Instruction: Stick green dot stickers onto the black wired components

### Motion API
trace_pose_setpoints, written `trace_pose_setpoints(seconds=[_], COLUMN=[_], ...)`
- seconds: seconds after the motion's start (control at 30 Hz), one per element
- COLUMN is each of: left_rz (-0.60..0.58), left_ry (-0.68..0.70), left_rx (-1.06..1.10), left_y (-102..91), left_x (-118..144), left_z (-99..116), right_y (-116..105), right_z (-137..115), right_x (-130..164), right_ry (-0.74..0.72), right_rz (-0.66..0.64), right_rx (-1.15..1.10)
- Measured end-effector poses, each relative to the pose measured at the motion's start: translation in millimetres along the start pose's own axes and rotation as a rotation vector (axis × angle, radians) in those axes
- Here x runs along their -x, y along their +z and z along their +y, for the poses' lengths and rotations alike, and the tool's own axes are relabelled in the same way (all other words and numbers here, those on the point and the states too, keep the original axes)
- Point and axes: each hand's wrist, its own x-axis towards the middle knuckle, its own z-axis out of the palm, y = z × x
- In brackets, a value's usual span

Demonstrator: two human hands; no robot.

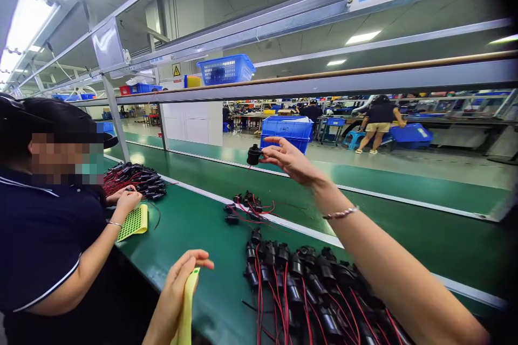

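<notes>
Currently right hand (289, 160) pinches one black motor (254, 155) above green belt (404, 183); left hand (178, 285) grips yellow sticker sheet (186, 307); big wired-motor pile (311, 285) near belt looks unhandled, smaller cluster (247, 208) beside belt.

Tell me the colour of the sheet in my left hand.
Pale yellow; the sheet hangs from the left hand, seen clearly in the head view.

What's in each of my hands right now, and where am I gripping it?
The right hand pinches a small black cylindrical part at its side with the fingertips. The left hand holds a yellow sheet by its upper edge.
</notes>
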Motion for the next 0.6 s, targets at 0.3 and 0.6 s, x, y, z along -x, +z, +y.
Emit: trace_pose_setpoints(seconds=[0.3,0.6], left_rz=[-0.511,-0.512], left_ry=[0.125,0.086], left_rx=[0.051,-0.098], left_y=[57.8,88.5], left_x=[31,68], left_z=[71,36], right_y=[57,54], right_z=[-25,3], right_x=[162,225], right_ry=[0.089,0.211], right_rz=[-0.284,-0.301], right_rx=[-0.219,-0.188])
